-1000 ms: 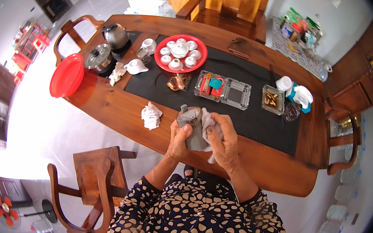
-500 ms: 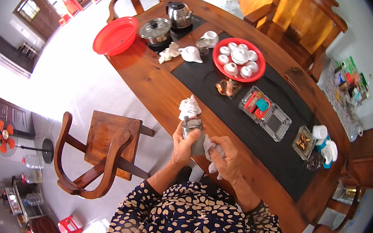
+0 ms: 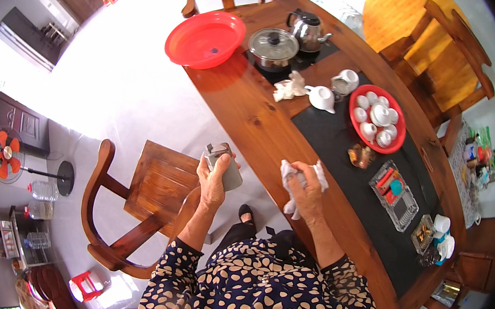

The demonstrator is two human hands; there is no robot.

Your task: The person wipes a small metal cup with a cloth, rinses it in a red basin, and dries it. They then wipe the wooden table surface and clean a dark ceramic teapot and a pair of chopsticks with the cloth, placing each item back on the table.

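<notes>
My left hand is wrapped round a grey canister with a darker top, held tilted over the gap between the table and the chair. Its exact kind is not clear. In my right hand is a crumpled white cloth, its folds sticking out on both sides of the fingers. That hand is over the near wooden edge of the table, apart from the canister. Beyond it are a white crumpled tissue, a white pouring pitcher and a red tray of small white cups.
A red basin, a lidded pot and a steel kettle stand at the far end. A clear plastic tray and an ashtray sit at right. A wooden armchair stands left; a fan is beyond it.
My hands have moved apart: the left carries the canister leftward off the table edge, the right holds the cloth over the tabletop. The whole view has swung, shifting the table rightward.
</notes>
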